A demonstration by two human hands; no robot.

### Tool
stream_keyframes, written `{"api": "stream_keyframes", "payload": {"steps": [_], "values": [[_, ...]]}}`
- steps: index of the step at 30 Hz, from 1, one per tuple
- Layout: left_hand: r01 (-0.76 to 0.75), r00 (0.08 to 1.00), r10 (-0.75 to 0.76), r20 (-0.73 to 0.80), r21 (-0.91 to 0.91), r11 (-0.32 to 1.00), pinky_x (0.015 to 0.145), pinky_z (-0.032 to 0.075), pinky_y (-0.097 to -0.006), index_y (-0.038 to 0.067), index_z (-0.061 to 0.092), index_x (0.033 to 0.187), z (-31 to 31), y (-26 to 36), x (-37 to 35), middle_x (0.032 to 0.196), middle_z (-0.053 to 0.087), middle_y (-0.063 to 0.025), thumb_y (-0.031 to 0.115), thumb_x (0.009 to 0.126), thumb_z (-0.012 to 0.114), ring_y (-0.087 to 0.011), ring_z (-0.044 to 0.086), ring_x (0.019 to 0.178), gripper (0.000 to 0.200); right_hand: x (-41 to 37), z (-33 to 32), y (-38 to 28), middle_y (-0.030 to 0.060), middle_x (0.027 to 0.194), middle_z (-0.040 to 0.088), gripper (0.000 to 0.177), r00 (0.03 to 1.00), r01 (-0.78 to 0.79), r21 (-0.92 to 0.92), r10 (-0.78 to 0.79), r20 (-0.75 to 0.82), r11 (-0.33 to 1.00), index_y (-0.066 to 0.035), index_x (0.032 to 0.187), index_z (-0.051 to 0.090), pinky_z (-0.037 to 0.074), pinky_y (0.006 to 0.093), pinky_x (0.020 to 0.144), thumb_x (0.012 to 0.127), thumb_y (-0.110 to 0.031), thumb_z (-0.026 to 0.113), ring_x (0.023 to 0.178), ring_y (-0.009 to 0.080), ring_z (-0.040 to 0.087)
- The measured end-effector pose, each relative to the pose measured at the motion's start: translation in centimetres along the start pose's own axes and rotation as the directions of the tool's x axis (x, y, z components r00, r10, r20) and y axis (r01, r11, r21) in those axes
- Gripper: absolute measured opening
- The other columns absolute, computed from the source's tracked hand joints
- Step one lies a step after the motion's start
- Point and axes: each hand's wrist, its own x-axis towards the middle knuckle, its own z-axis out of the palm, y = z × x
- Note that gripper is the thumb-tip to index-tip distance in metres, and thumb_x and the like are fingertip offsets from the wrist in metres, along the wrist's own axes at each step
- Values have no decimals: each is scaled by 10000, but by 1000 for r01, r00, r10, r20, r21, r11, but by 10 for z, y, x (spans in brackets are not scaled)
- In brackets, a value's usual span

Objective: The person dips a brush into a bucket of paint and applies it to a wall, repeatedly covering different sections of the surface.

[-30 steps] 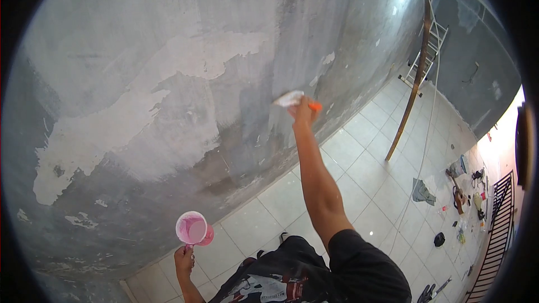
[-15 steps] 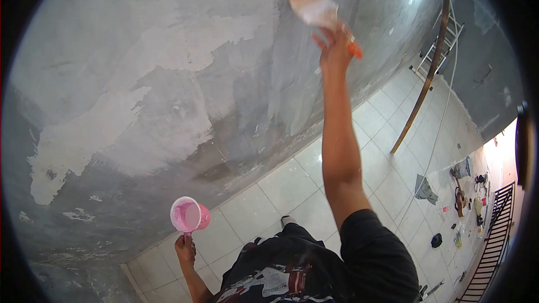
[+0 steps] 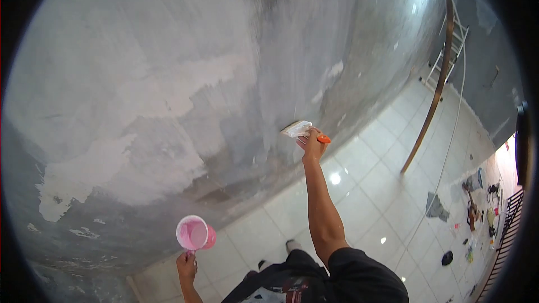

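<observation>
My right hand [image 3: 312,145] is closed around a wide paintbrush [image 3: 297,129] with an orange handle. The bristles touch, or nearly touch, the lower part of the grey wall [image 3: 236,112], which carries uneven pale patches. Low on the left, my left hand [image 3: 187,266] grips the handle of a pink dipper [image 3: 196,232] with a white rim. Its mouth faces the camera, and pinkish-white residue coats the inside. The dipper is held away from the brush, in front of the wall's foot.
Pale tiles [image 3: 359,207] cover the floor. A long brown pole [image 3: 429,118] leans at the right, with a ladder [image 3: 449,56] behind it and a thin cable hanging beside. Several scattered items [image 3: 473,207] lie near a dark metal railing [image 3: 505,230] at the far right.
My right hand has brought the brush down from high on the wall to its lower part. The left hand still holds the dipper at almost the same place. The view has shifted slightly.
</observation>
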Motion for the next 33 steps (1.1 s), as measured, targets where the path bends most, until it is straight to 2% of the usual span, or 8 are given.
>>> {"api": "stream_keyframes", "payload": {"steps": [3,6,8,13,16,22,26,33], "values": [[-34,999,33,-9,-113,993,320,298,-239,59,497,720,8,-5,3,523,444,7,168,869,569,-82,403,368,199,-28,61,-92,136,915,622,243,945,279,77,-288,154,957,22,1004,567,581,339,626,840,-154,597,721,212,648],[-72,997,74,7,-174,982,315,294,-240,59,497,711,14,-11,8,510,438,7,171,865,582,-80,396,361,208,-52,127,-206,152,989,608,331,842,452,201,-490,226,869,30,1105,557,584,317,663,848,-168,622,823,221,642],[-92,996,94,6,-192,977,314,293,-240,58,498,709,21,-13,11,507,437,8,170,863,585,-79,394,358,210,-90,179,-283,155,954,644,195,758,569,282,-625,185,773,11,1019,598,600,330,657,911,-143,543,784,221,673],[-71,997,73,11,-156,985,326,291,-239,69,511,747,21,-21,19,536,447,12,223,876,575,-81,399,380,211,-138,241,-409,209,964,619,232,490,580,633,-840,232,513,60,1045,529,607,384,692,895,-117,531,804,289,670],[-62,998,64,1,-183,981,323,293,-242,67,512,745,17,-23,14,534,447,13,229,870,586,-83,400,377,217,-127,251,-419,205,981,606,256,490,512,660,-818,301,550,53,1084,497,609,394,695,899,-122,524,835,312,658],[-46,998,52,40,-128,991,313,295,-243,45,508,702,2,-39,22,509,443,3,160,852,589,-87,401,355,206,-103,202,-271,180,1083,581,299,775,455,466,-595,213,759,37,1113,518,595,426,661,888,-160,533,891,301,637],[-77,993,81,86,-49,996,322,298,-250,45,513,698,-13,-33,27,526,457,-1,176,848,606,-88,418,374,220,-96,139,-210,194,1067,581,305,856,424,257,-477,199,868,58,1130,511,598,415,678,905,-147,524,897,302,635],[-82,991,87,97,-57,995,320,294,-250,42,520,713,-20,-24,28,523,452,0,183,847,609,-85,413,374,214,-120,155,-262,185,1035,599,379,881,468,-133,-449,152,874,69,1124,511,585,304,564,848,-180,582,816,238,660]]}}
